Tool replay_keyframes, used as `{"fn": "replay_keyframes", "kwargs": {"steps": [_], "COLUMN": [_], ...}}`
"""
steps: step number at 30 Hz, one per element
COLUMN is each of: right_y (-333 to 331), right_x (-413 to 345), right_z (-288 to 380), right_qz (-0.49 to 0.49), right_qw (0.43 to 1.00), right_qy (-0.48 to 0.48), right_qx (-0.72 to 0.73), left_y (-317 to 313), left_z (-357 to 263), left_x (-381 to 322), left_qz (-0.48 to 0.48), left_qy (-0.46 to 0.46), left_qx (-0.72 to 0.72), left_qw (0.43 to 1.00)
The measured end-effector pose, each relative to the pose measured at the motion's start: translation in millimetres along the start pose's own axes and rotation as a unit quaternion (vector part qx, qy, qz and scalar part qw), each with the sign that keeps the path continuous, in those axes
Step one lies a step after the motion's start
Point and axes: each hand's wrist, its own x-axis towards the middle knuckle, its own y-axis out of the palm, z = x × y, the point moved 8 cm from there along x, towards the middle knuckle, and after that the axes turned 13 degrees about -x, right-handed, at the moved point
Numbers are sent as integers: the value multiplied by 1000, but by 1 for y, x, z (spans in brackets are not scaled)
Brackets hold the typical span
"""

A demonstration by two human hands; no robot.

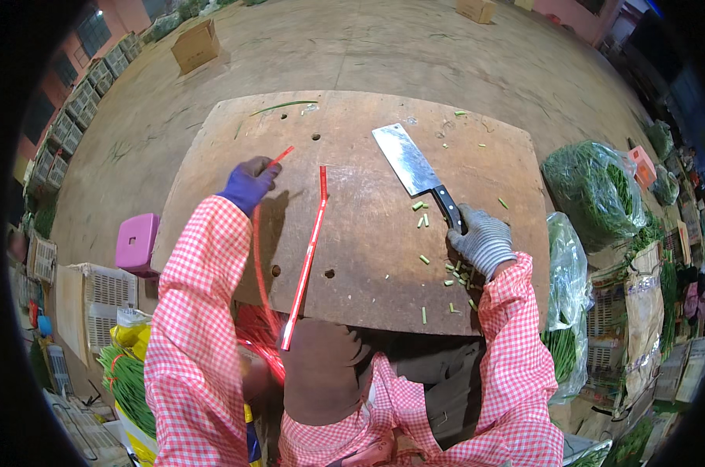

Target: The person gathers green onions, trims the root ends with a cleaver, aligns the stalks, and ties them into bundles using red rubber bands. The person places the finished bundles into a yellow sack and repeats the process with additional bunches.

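Observation:
My left hand (250,182), in a purple and dark glove, holds one end of a red plastic strip (258,251) above the left part of the wooden board (364,233). The strip hangs down past the board's near edge. Another red strip (311,245) lies on the board, its lower end reaching over that edge. At the right, my right hand (482,236), in a grey striped glove, grips the black handle of a cleaver (408,160); its blade lies flat on the board, pointing away to the left. Cut green stem pieces (425,259) are scattered near it.
A purple stool (137,242) stands left of the board. Bagged green stalks (592,192) and a clear bag (565,303) sit along the right. Bundled stalks (130,385) are at lower left, with a plastic crate (110,292) behind. Cardboard boxes (196,46) stand on the floor beyond.

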Motion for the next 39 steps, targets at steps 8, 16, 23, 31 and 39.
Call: {"fn": "replay_keyframes", "kwargs": {"steps": [8, 16, 23, 31, 39], "right_y": [1, -4, -25, 13, 28], "right_x": [3, 14, 39, -13, -17], "right_z": [1, -8, -61, -105, -87], "right_qz": [29, 36, -26, -21, -61], "right_qw": [999, 997, 996, 996, 987], "right_qy": [13, 51, 33, 82, 8], "right_qx": [-25, -47, -77, -3, 148], "left_y": [-81, -34, 44, 219, 330], "left_z": [4, -4, -69, -89, -129], "left_x": [27, -15, -85, -72, -104], "left_qz": [-65, -91, 4, 189, 156], "left_qy": [-11, 48, 243, 193, 353], "left_qx": [370, 385, 222, 239, 167], "left_qw": [927, 917, 944, 933, 907]}}
